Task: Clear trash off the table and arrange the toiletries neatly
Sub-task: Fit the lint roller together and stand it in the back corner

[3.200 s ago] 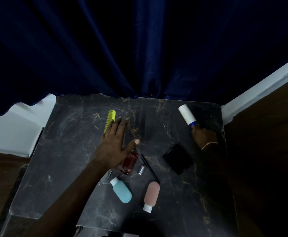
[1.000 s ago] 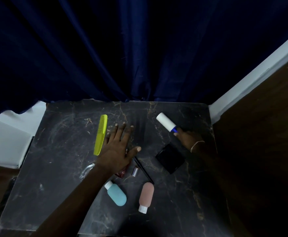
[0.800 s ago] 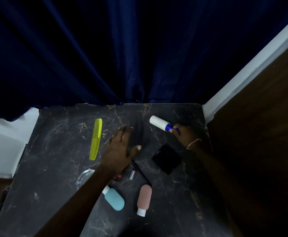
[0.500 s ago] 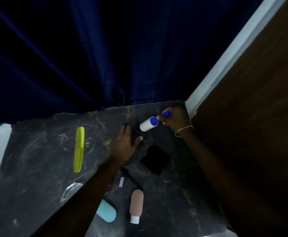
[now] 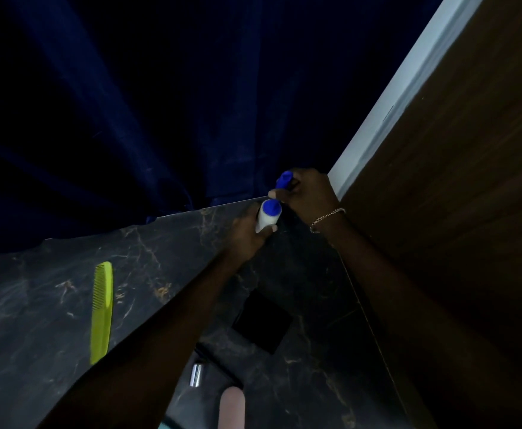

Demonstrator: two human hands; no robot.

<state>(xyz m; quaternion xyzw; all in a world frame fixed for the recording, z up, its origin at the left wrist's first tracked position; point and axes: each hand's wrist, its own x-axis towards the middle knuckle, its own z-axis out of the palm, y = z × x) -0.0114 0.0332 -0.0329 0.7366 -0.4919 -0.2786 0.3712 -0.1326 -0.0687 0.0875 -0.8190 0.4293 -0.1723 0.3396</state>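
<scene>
Your left hand (image 5: 247, 235), flat on the table (image 5: 37, 305) a second ago, now closes around the white roller (image 5: 266, 219). Your right hand (image 5: 307, 193), just beyond, grips its blue handle (image 5: 284, 179). Roller is lifted at the far corner; judged repositioning, other toiletries untouched.

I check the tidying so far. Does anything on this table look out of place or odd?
Nothing is spilled or broken. The yellow-green comb lies alone at the left, far from the black square case and pink bottle. Both hands hold the lint roller at the far corner: left hand, right hand.
</scene>
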